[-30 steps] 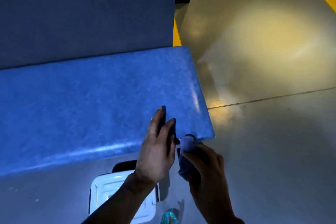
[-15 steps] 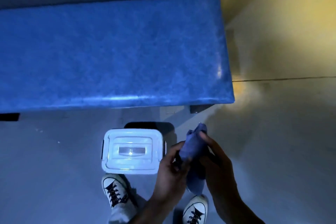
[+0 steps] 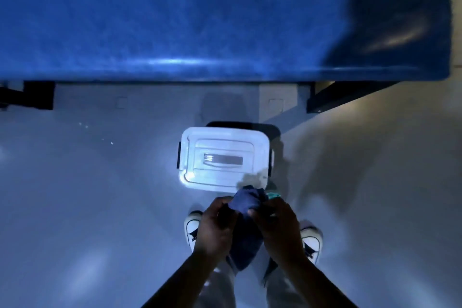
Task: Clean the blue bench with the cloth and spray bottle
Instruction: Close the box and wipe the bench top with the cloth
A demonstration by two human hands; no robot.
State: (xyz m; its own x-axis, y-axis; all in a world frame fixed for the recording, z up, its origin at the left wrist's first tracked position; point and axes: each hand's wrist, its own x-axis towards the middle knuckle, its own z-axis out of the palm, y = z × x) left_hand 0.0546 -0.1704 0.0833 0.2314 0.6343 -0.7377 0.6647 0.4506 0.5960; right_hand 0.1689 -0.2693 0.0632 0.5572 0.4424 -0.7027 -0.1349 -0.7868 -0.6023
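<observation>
Blue microfibre-looking cloth [image 3: 246, 204] is bunched between both hands — the left hand [image 3: 216, 226] and right hand [image 3: 280, 225] each pinch a side, probably refolding it to present a fresh face. They work above a closed white lidded storage box [image 3: 223, 160] on the grey floor [image 3: 87, 195]. The blue bench [image 3: 175, 20] lies well apart, beyond the box. A teal tip — likely the spray bottle [image 3: 273, 195] — peeks beside the right hand.

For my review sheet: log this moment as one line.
phase: handling cloth | left hand: on cloth | right hand: on cloth | bench: untouched | box: lid shut, on floor
</observation>
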